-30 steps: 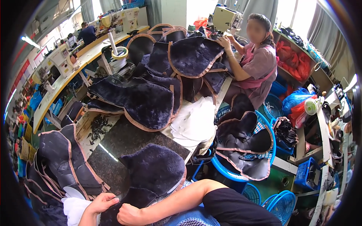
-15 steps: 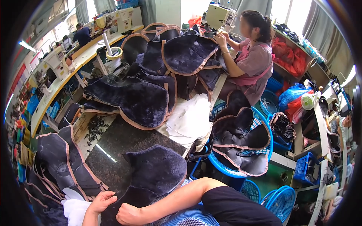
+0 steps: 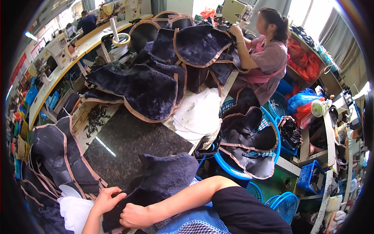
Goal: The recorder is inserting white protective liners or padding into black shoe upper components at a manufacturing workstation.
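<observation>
A dark plush panel [image 3: 169,175] lies in front of me over the near edge of the dark table plate, its lower end reaching down between my hands. My right hand [image 3: 135,215] is closed in a fist on the lower part of this panel. Close by on the left, my left hand [image 3: 108,200] has its fingers loosely stretched, with a gap to the thumb. The thumb tip meets the panel's left edge. White cut pieces [image 3: 72,210] lie beside my left wrist, partly hidden by it. What the right fingertips grip is hidden.
Dark panels with tan edging [image 3: 150,91] pile up across the table. More hang at the left [image 3: 50,152]. A white stack [image 3: 198,113] sits mid-table. At the right stands a blue basket [image 3: 276,150] of panels. A co-worker [image 3: 265,58] sits at a sewing machine [image 3: 235,15].
My left hand has risen slightly and its thumb has come to the panel's edge. The panel has shifted a little to the right. The whole view has tilted slightly.
</observation>
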`<state>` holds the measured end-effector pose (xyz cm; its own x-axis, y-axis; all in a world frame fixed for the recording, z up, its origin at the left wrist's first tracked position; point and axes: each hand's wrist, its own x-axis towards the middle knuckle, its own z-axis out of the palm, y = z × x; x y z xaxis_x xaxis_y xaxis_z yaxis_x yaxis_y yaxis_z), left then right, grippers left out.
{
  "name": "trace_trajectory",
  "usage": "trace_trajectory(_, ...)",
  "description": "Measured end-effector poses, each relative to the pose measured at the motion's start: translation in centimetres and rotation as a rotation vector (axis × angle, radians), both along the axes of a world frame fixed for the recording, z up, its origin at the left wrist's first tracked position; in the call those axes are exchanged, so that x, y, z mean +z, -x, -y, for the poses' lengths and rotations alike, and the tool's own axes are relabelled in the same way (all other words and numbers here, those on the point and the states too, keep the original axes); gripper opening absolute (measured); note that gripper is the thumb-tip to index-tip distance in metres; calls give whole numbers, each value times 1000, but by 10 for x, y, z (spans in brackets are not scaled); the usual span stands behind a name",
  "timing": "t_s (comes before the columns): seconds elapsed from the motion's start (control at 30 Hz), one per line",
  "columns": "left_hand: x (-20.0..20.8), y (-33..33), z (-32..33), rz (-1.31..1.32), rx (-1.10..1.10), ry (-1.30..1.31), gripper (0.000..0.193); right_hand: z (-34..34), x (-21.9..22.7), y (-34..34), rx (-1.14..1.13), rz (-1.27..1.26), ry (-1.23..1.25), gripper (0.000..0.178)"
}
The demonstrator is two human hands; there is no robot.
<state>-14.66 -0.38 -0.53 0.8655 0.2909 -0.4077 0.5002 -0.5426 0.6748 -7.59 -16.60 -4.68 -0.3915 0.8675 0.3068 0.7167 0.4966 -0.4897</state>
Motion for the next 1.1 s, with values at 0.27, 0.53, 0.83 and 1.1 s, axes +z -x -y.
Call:
trace_trajectory(0.27,-5,1,1,58,-33,-10,26,52,148,-96,1063,-1573,614,22)
trace_trajectory(0.53,-17,10,4,138,49,45,24,72,152,-102,1185,-1660,618,37)
trace_trajectory(0.83,-30,24,11,241,124,105,16,69,137,-88,1148,-1652,903,41)
trace_trajectory(1.1,-28,31,25,325,232,-5,27,75,111,-109,370,-938,746,11)
